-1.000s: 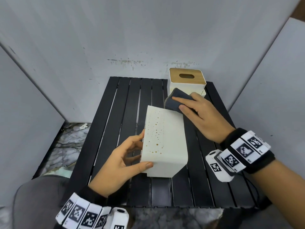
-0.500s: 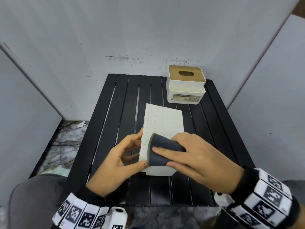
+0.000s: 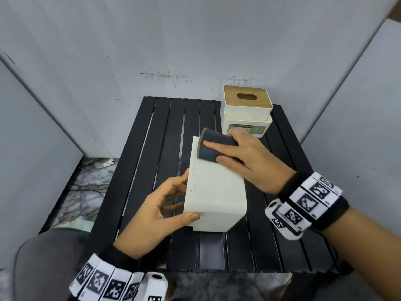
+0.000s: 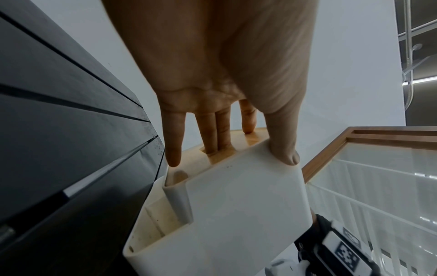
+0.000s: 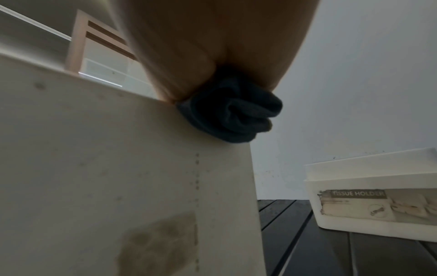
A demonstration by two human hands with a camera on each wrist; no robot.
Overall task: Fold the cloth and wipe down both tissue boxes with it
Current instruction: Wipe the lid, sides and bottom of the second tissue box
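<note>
A white tissue box [image 3: 217,192] lies on its side in the middle of the black slatted table [image 3: 152,170]. My left hand [image 3: 186,194] grips its near left edge, thumb on the white upper face [image 4: 236,205], fingers on the wooden lid side. My right hand [image 3: 213,152] holds the folded dark blue cloth [image 3: 217,137] and presses it on the far end of that face; the right wrist view shows the cloth [image 5: 231,115] bunched under the palm. A row of small brown spots remains along the left edge. The second tissue box [image 3: 247,109], white with a wooden lid, stands upright at the back right.
Grey panels close in the table at the back, left and right. The second box [image 5: 378,201] stands a short way beyond my right hand. Marbled floor [image 3: 86,187] shows left of the table, and a grey cushion [image 3: 43,257] sits at the near left.
My right hand swept the cloth from the box's far end toward me, then back to the far end. Most brown spots on the upper face are gone. The left hand kept its grip.
</note>
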